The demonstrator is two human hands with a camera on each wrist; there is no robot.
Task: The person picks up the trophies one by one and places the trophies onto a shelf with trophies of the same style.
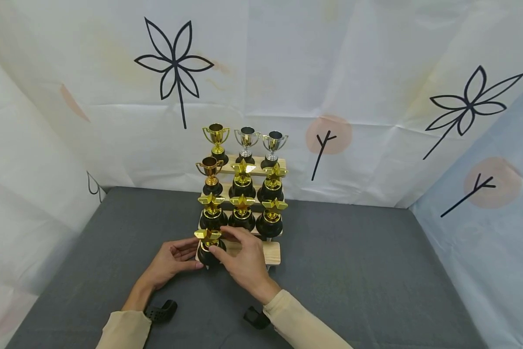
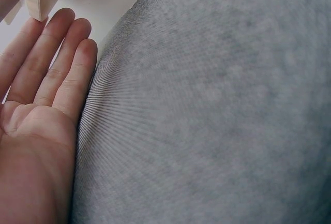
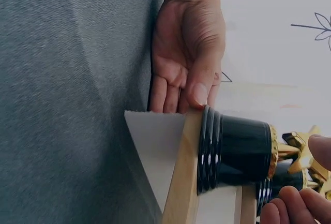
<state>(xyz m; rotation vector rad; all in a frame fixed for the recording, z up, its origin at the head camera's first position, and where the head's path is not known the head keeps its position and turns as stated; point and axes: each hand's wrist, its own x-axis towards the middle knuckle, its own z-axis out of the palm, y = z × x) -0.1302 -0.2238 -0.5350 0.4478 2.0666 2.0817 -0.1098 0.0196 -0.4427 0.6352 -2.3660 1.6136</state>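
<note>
A gold star trophy (image 1: 208,237) with a black base stands at the left end of the lowest wooden step (image 1: 272,253) of a tiered rack. My right hand (image 1: 247,261) pinches this trophy's star between thumb and fingers; in the right wrist view the thumb (image 3: 321,150) lies at one side of the star and curled fingers at the other. At the step's left end is my left hand (image 1: 167,264), palm facing the rack, fingers extended (image 2: 67,71). Its thumb tip touches the step's edge beside the black base (image 3: 238,146).
Higher steps carry several more star trophies (image 1: 242,209), a bronze cup trophy (image 1: 211,169), a gold cup (image 1: 216,135) and two silver cups (image 1: 246,140). The rack stands on a grey cloth-covered table (image 1: 353,271), before a white patterned backdrop (image 1: 279,63).
</note>
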